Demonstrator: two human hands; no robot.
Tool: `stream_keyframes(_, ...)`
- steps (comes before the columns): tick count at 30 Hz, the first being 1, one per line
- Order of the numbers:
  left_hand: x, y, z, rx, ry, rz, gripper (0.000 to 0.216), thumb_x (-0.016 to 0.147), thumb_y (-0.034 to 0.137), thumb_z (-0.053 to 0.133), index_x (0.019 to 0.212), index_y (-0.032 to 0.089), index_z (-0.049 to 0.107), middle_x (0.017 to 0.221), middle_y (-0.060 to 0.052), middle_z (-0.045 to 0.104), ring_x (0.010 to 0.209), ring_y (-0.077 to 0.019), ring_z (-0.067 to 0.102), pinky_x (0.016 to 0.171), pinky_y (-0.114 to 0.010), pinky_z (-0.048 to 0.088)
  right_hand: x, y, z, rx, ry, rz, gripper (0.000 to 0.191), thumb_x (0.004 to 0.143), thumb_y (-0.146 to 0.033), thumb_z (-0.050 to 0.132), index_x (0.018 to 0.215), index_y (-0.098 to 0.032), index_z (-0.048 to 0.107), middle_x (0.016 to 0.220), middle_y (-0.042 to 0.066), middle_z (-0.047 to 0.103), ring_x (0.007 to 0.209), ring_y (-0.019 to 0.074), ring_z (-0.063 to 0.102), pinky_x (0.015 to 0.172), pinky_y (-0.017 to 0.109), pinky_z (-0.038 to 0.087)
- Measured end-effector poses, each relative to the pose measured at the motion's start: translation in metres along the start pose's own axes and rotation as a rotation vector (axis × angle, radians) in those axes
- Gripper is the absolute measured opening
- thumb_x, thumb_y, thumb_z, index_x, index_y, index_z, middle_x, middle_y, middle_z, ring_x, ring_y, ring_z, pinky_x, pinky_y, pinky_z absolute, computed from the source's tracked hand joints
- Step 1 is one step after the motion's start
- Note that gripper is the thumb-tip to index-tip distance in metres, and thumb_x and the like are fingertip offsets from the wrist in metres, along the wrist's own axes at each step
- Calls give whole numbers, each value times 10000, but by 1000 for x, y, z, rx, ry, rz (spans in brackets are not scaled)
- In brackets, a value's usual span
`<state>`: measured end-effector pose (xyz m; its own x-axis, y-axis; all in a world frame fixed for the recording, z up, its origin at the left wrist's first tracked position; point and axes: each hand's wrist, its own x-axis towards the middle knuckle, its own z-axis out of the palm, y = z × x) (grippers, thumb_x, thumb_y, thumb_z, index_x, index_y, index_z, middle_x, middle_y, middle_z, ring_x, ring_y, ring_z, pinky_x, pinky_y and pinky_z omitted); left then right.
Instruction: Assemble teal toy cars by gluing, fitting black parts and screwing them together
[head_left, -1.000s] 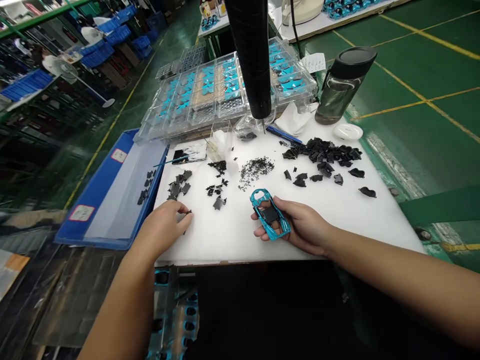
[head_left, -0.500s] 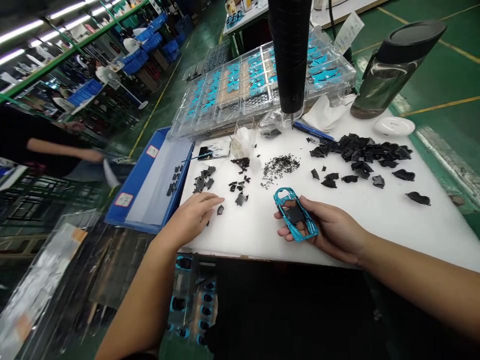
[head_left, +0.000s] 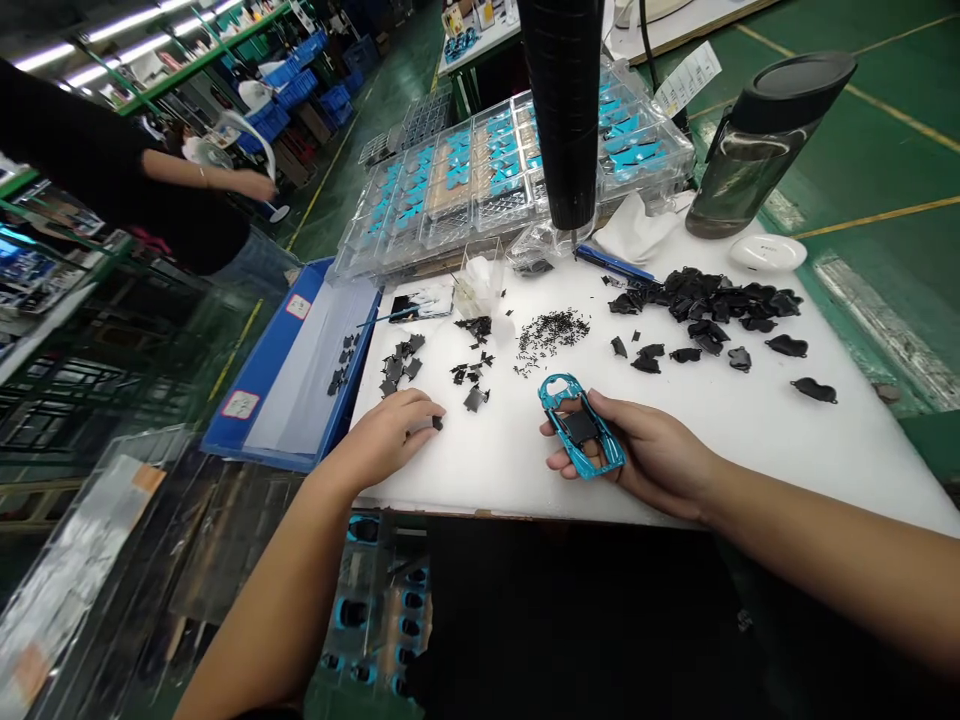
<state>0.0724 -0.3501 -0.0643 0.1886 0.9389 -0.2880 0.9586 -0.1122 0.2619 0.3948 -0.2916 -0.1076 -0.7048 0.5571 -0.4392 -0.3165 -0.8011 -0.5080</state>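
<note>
My right hand [head_left: 637, 440] holds a glossy blue toy car body [head_left: 581, 462] above the table's front part. A flat black plate [head_left: 579, 427] sits in the middle of the car body. Over on the left, my left hand [head_left: 390, 432] rests low on the white surface, its thumb and fingertips closed on a small black part [head_left: 438, 423]. Most of that part is hidden by the fingers. Beyond the car body lies a scatter of tiny black screws [head_left: 555, 335]. Small black pieces [head_left: 475, 399] lie between the hands, and more black plates [head_left: 401, 362] lie behind my left hand.
A black electric screwdriver [head_left: 566, 120] hangs over the table. Behind it stand clear trays [head_left: 420, 235] of blue parts. Black molded parts [head_left: 705, 300] are heaped at right, near a bottle [head_left: 765, 150]. A blue bin [head_left: 262, 385] stands left; a person [head_left: 142, 190] is beyond it.
My left fingers have closed on the small black part that lay beside them. My right hand still holds the car body. The person at left has moved nearer the bin.
</note>
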Motion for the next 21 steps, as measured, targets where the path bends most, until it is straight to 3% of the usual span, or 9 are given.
stream_keyframes(5,-5,0,5,-18,57,11,348,959,323,450,1275,231,565,1293,-100,598,1211,-265,549,1043,-413,445,0,0,1,-22,21,-4,281,1016,-339,486,1031,-116,656,1076,156,739,727,221,761,702,354,652)
stream_keyframes(11,-2,11,13,40,188,-170,255,904,416,554,959,174,612,1008,-104,656,974,-286,614,871,-415,488,0,-1,-1,-28,8,-7,280,1006,-346,502,1031,-120,665,1075,159,737,743,233,763,716,364,650)
stream_keyframes(18,0,18,19,-16,178,-112,177,903,313,509,1002,205,608,1039,-80,651,933,-237,609,834,-359,491,-1,0,1,-44,6,-4,307,1018,-336,467,1001,-118,683,1017,137,736,782,226,760,727,342,647)
stream_keyframes(21,0,17,18,-33,177,-123,145,881,312,532,959,204,592,964,-65,645,856,-218,601,785,-346,490,-1,-1,2,-35,16,-1,303,1017,-334,470,984,-121,681,1019,134,733,795,226,758,721,345,647)
